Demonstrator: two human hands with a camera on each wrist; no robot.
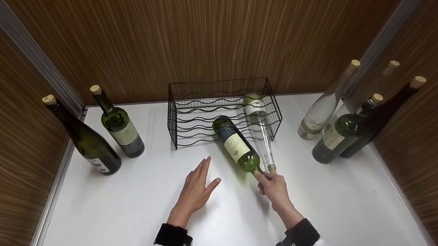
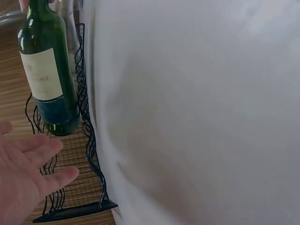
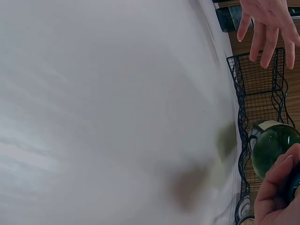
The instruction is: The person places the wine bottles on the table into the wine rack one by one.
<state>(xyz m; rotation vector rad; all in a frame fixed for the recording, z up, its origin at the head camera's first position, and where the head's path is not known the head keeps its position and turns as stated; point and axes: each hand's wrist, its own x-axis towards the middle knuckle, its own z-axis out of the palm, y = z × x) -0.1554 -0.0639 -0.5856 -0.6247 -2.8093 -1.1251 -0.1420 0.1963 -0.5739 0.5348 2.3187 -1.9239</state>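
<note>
My right hand (image 1: 274,189) grips the neck of a green wine bottle (image 1: 237,147) with a cream and dark blue label. The bottle slants, its base at the front of the black wire wine rack (image 1: 175,128) and its neck toward me. In the left wrist view the same wine bottle (image 2: 44,70) hangs base-down across the rack's wavy wires. Just right of it, a clear glass bottle (image 1: 260,131) lies in the rack, its corked neck sticking out. My left hand (image 1: 195,189) is held with fingers extended, left of the held bottle and touching nothing.
Two corked bottles stand at the left, a dark one (image 1: 96,148) and a green one (image 1: 124,132). At the right stand a clear bottle (image 1: 321,111), a green bottle (image 1: 334,141) and others behind. Wood-grain panels (image 1: 212,33) enclose the white table (image 1: 105,222) on three sides.
</note>
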